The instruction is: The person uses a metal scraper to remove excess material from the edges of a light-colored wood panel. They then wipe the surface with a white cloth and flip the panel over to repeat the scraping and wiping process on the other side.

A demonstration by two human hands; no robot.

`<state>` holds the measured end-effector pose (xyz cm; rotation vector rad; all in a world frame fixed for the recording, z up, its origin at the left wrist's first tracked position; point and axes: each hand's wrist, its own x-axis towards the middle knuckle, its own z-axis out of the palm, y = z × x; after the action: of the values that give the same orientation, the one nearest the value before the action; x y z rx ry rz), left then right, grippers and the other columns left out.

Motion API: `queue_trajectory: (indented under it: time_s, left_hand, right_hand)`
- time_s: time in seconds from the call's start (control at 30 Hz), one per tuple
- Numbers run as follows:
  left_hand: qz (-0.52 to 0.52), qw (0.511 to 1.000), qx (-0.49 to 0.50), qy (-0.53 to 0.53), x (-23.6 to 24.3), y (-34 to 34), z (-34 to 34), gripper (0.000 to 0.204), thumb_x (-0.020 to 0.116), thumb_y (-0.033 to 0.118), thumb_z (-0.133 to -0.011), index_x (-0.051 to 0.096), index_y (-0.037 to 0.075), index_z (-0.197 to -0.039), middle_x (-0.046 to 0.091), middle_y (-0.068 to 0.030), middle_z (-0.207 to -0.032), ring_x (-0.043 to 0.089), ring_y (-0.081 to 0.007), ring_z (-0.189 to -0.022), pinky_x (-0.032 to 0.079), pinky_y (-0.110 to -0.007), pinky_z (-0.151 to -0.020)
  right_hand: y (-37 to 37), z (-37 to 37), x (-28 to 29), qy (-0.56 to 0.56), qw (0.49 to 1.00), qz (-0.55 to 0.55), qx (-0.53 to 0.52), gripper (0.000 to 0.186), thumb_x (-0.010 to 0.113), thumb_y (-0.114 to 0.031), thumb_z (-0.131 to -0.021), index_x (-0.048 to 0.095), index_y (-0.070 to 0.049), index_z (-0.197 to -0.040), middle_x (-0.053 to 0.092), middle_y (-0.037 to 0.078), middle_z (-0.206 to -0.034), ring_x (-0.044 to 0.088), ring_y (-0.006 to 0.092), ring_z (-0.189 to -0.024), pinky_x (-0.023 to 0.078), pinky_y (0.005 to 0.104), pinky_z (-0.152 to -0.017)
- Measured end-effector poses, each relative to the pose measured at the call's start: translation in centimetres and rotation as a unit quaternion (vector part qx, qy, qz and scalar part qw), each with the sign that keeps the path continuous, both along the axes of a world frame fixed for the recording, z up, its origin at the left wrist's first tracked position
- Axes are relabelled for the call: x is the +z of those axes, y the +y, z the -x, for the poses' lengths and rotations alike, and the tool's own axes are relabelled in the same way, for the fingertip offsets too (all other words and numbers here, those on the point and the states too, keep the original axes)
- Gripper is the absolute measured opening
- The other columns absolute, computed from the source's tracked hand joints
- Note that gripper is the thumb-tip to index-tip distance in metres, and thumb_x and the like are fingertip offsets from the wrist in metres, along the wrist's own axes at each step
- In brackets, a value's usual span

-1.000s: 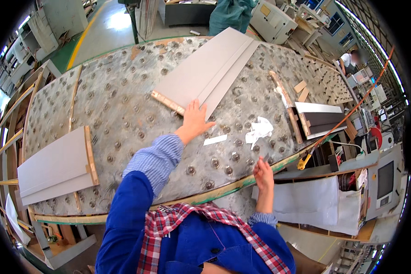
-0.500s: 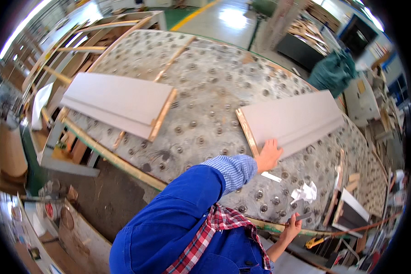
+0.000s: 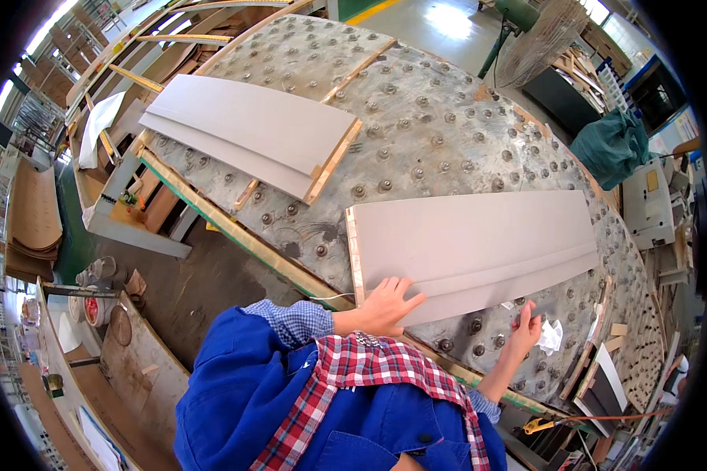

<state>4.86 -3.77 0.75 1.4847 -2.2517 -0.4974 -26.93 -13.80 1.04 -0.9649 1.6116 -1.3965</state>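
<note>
Two grey panels share this big studded table [image 3: 440, 129], so let's run across from the left! Curved brown boards [image 3: 35, 208] lean in a stack at the far side, a bucket [image 3: 97, 312] sits beyond the aisle, and a white sheet [image 3: 102, 129] drapes over the rack. On the table's left end lies the first panel [image 3: 251, 129], its wooden end strip facing the middle, a slim batten [image 3: 361, 69] showing behind it.

Over to the right: a yellow-handled tool [image 3: 539, 425] hangs about the near edge, crumpled white cloth [image 3: 551, 336] sits just beyond the right hand, and past that a rough wooden strip [image 3: 588, 339] blocks the way to a dark piece [image 3: 601, 395] with a white edge. A green sack [image 3: 613, 145] slumps behind the table.

Now the hands! The left hand [image 3: 385, 306] is open, fingers spread on the second panel [image 3: 471, 243] at its near left corner, which reaches the table's front edge; the panel stretches away rightward. The right hand [image 3: 524, 330] is off the panel, near its lower edge, fingers curled; whether they grip anything, I cannot tell.
</note>
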Motion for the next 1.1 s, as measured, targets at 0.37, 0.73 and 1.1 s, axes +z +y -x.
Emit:
queue_trajectory:
  time_s: [0.37, 0.73, 1.1]
  left_hand:
    - [-0.006, 0.999, -0.005, -0.037, -1.1, 3.6, -5.3, 0.075, 0.083, 0.038, -0.056, 0.053, 0.011, -0.119, 0.047, -0.0186, -0.110, 0.049, -0.0330, -0.097, 0.041, -0.042, -0.082]
    - [0.032, 0.750, 0.661, 0.007, -4.3, -5.6, -38.3, 0.089, 0.053, 0.070, -0.079, 0.035, 0.009, -0.143, 0.010, -0.0372, -0.147, 0.006, -0.0460, -0.140, 0.011, -0.052, -0.112]
    - [-0.071, 0.695, 0.713, -0.058, -3.8, -13.1, -42.5, 0.071, 0.051, 0.062, -0.080, 0.041, 0.026, -0.140, 0.009, -0.0307, -0.151, -0.001, -0.0416, -0.142, 0.008, -0.065, -0.107]
  right_hand:
    - [-8.4, -7.5, -3.3, 0.087, 0.984, 0.118, 0.099, 0.027, 0.052, -0.024, -0.097, 0.066, 0.000, -0.098, 0.061, 0.001, -0.076, 0.054, 0.0080, -0.072, 0.045, 0.0239, -0.068]
    - [-8.1, -10.9, -4.9, 0.333, 0.927, 0.151, 0.088, 0.026, 0.052, -0.024, -0.096, 0.067, -0.003, -0.091, 0.060, 0.006, -0.068, 0.055, 0.0152, -0.062, 0.044, 0.0308, -0.059]
    - [-8.9, -11.2, -5.2, 0.362, 0.918, 0.146, 0.071, 0.027, 0.051, -0.023, -0.096, 0.067, -0.002, -0.088, 0.057, 0.004, -0.064, 0.050, 0.0154, -0.058, 0.040, 0.0308, -0.055]
